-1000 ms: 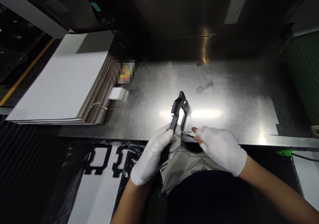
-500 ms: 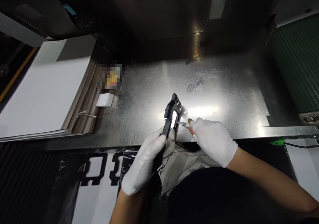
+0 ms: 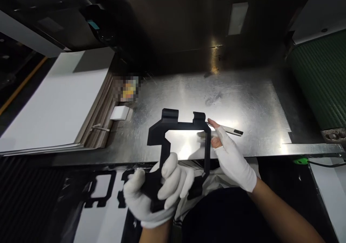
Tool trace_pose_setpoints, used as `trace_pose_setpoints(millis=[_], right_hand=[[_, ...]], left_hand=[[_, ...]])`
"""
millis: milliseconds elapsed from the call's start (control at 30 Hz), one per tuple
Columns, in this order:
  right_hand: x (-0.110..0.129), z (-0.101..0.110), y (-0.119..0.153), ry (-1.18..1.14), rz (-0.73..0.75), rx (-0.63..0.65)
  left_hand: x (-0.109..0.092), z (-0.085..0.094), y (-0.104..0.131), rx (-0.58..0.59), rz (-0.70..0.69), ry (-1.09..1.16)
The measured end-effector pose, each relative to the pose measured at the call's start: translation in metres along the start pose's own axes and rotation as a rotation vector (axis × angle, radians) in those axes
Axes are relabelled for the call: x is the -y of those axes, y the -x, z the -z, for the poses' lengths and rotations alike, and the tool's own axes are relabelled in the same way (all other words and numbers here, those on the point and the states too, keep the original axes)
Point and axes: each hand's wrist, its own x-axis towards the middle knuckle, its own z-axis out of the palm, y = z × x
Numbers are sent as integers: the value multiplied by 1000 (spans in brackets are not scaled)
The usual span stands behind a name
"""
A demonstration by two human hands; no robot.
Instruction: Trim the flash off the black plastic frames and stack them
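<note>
My left hand (image 3: 167, 189) wears a white glove and is wrapped round the lower left side of a black plastic frame (image 3: 165, 138). The frame is held up with its broad face toward me and its large opening showing the bench behind. My right hand (image 3: 232, 158), gloved with bare tips on thumb and forefinger, is beside the frame's right side. A slim knife (image 3: 232, 129) with a pale handle and dark end lies along the forefinger of that hand. Its blade end is close to the frame's upper right corner; whether they touch is unclear. Fingers under the knife are hidden.
A tall stack of white-topped sheets (image 3: 62, 99) stands left on the metal bench (image 3: 240, 102), beside a small white block (image 3: 119, 113). A green ribbed belt (image 3: 321, 81) is at the right. More black frames (image 3: 108, 189) lie below the bench at the left.
The black frame has turned from edge-on to broad face toward me, and my left hand has turned with it. My right hand's fingers have extended, and the knife's handle now points right.
</note>
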Motion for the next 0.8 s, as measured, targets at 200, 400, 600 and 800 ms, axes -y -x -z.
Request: trace_pose_setpoints(millis=[200,400,600,800], right_hand=[[-21,-21,10,-959,-104,308],[-22,-21,19,-953,-236,493],[-18,-30,18,-794,-195,115],[-8,-6,51,-312,-58,-301]], left_hand=[[16,-5,7,10,-69,233],[17,-5,14,54,-68,241],[16,-4,16,43,-70,134],[17,-16,23,43,43,-133]])
